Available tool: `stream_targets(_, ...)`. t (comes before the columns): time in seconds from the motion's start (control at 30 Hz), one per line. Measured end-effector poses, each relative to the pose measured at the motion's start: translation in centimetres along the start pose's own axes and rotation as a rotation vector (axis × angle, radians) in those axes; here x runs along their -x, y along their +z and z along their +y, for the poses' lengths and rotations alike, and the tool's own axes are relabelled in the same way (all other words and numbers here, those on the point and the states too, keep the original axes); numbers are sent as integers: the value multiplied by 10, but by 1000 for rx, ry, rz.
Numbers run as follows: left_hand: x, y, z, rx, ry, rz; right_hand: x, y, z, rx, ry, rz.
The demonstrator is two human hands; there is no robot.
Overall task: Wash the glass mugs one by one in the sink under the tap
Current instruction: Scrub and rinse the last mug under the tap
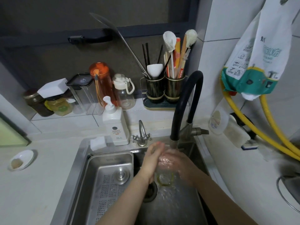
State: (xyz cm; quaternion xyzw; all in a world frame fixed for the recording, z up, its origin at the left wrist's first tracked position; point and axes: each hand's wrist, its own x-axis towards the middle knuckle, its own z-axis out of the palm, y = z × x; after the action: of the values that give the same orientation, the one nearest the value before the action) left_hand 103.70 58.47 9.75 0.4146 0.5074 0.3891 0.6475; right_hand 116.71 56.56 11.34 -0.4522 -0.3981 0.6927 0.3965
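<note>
Both grips, left hand (150, 161) and right hand (176, 164), clasping one glass mug (164, 177), under one black tap (173, 142)

Dim, soft overall; wide-angle edge bending (hands (164, 163) motion-blurred).

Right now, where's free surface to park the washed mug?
Free: the counter between soap dish and sink rim; the drain tray inside the sink. Crowded: the back ledge with jars, bottles and utensil holder.
</note>
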Motion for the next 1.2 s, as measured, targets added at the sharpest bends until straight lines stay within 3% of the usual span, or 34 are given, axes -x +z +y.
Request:
stream_targets(0.07, -2, -2, 4, 67, -62, -3, 4, 4, 0, 131, -37, -50)
stream_targets(0.17, 7, -3, -4, 12, 5, -39, 0, 2, 4, 265, -46, 29)
stream_targets(0.27, 13, -5, -16, -33, 47, -54, -6, -2, 9, 134, 40, 91)
stream_targets(0.43, 5, -11, -15, -1, -125, -94, 5, -8, 14, 146, 50, -114)
stream_targets(0.6, 16, -11, -26, -81, -14, -163, -14, -7, 18, -21, 110, 142)
stream_targets(0.77, 12, -7, -10, -131, -53, -21, -3, 3, 13, -124, 94, 17)
stream_targets(0.87, 6, -4, 1, -208, -109, 54, -2, 13, 12, -33, 137, 15)
stream_targets(0.93, 11, -3, 0, -260, 38, 39, -6, 10, 14, -6, 81, 118)
stream_targets(1.07, 30, -5, -28, -548, 311, -56, -14, 1, 13, -206, 114, 230)
stream_targets(1.13, 27, -9, -37, -561, 354, -7, -14, 2, 15, -284, 148, 203)
stream_targets(1.2, 24, -9, -33, -526, 320, 13, -10, 4, 13, -202, 143, 133)
